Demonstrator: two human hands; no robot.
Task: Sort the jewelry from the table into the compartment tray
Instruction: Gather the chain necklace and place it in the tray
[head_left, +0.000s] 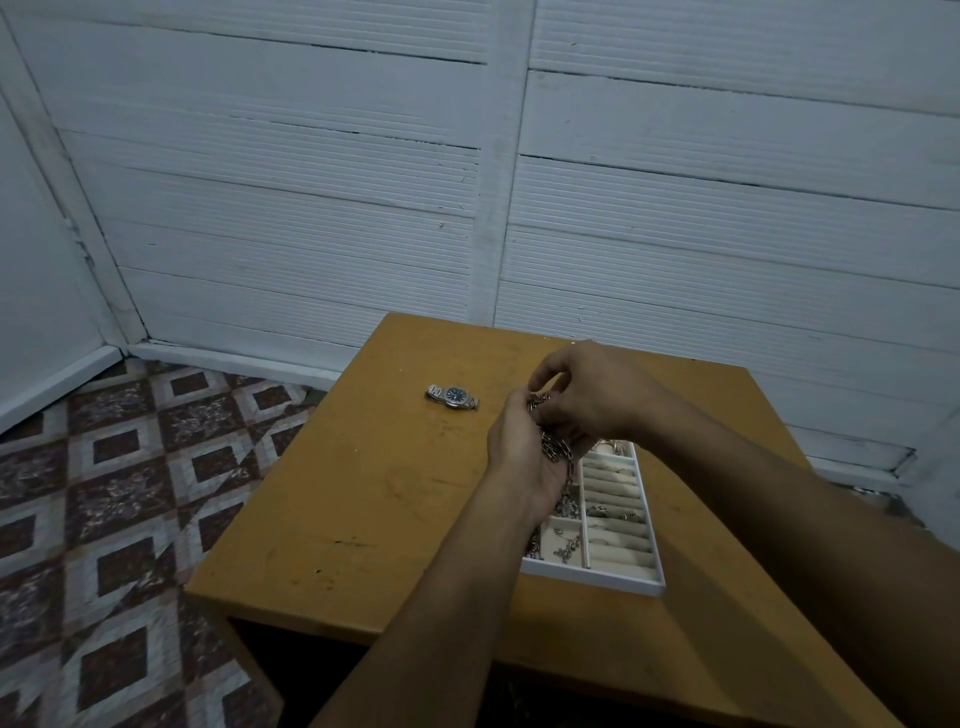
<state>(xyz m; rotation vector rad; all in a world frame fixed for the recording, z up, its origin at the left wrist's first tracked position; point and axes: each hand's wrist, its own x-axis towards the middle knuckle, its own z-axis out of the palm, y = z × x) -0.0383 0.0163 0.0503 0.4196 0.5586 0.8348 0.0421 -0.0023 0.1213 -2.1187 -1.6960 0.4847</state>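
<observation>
while gripped above the tray (597, 578), chain (557, 451) in both hands (519, 452)

Watch (452, 397) on the table (363, 493), near its far edge, left of both hands. Compartment tray (639, 579) toward the near right part, rings and chains in its compartments. Hands above the tray's far end.

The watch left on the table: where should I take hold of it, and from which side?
Take the watch by the case, pinching across its near and far edges from above. It lies flat, dial up, alone on the table, with the bracelet stubs running left and right, so those two edges are clear. Both hands are busy with the chain.
</observation>
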